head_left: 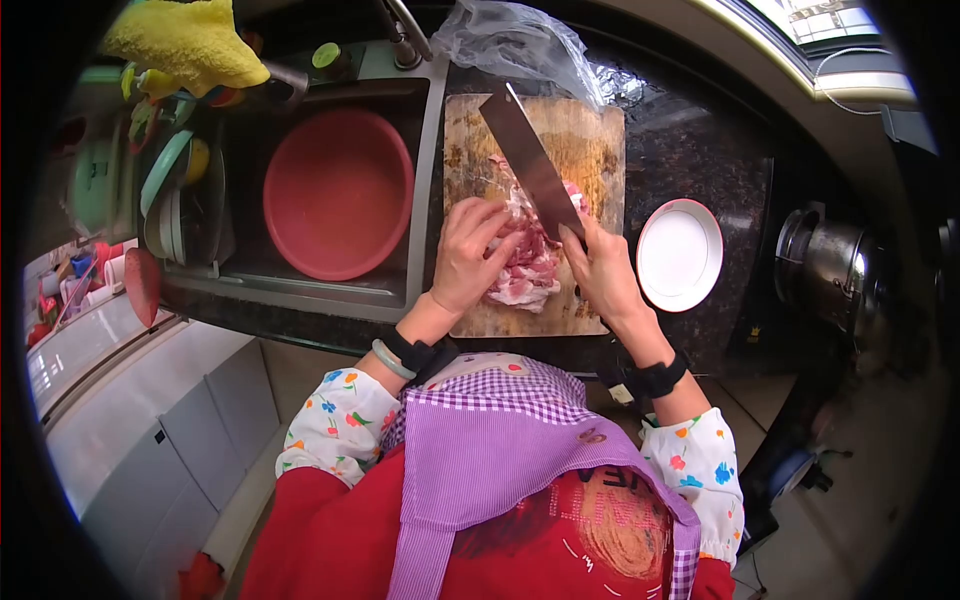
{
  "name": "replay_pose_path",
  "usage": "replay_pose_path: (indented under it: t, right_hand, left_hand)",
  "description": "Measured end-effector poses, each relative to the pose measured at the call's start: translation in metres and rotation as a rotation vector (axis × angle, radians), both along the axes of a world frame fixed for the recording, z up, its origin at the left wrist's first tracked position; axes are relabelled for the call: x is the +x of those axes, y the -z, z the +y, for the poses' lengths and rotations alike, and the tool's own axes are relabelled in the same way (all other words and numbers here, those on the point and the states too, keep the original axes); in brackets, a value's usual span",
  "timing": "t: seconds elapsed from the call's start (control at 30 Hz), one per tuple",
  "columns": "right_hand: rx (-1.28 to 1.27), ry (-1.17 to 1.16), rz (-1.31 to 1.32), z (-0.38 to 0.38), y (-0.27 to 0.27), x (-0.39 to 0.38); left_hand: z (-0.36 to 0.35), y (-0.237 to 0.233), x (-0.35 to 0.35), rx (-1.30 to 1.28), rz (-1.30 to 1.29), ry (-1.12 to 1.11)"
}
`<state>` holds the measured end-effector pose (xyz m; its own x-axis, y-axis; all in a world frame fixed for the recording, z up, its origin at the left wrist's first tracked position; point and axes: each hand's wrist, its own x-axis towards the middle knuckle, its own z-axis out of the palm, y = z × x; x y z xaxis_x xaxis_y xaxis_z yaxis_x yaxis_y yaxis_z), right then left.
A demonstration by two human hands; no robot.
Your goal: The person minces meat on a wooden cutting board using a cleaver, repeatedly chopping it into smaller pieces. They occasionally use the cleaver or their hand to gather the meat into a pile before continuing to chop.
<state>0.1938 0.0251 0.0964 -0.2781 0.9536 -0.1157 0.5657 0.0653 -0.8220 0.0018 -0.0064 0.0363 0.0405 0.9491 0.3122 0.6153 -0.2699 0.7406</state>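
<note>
A piece of raw meat (525,282), pink with white fat, lies on a worn wooden cutting board (590,130). My left hand (468,250) has its fingers curled against the meat's left side, gripping it. In my right hand (606,272) is a cleaver (530,158), its handle mostly hidden by the fingers. The wide blade slants up and left across the meat, covering part of it. Smaller scraps of meat show left of the blade, near the board's middle.
Left of the board, a red basin (340,117) stands in the sink (425,130). A white bowl with a red rim (680,255) sits to the right, and a metal pot (835,260) farther right. A clear plastic bag (515,45) lies behind the board.
</note>
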Motion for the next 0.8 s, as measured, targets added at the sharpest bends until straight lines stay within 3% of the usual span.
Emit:
replay_pose_path:
  t: [0.07,0.13,0.27,0.33,0.8]
  right_hand:
    - [0.018,-0.029,-0.044,-0.009,-0.004,0.01]
    - [-0.169,-0.069,-0.183,-0.016,-0.02,0.014]
    - [-0.204,-0.114,-0.243,-0.031,-0.03,0.026]
    - [-0.282,-0.127,-0.317,-0.036,-0.036,0.028]
    - [-0.225,-0.148,-0.379,-0.042,-0.002,0.007]
  left_hand:
    - [0.001,-0.008,0.006,-0.014,0.052,0.048]
    - [0.0,-0.006,0.006,-0.034,0.105,0.096]
    - [0.001,0.006,-0.003,0.002,0.09,-0.061]
    - [0.004,0.005,-0.004,-0.061,-0.05,-0.181]
    - [0.003,0.004,0.02,-0.036,-0.015,0.022]
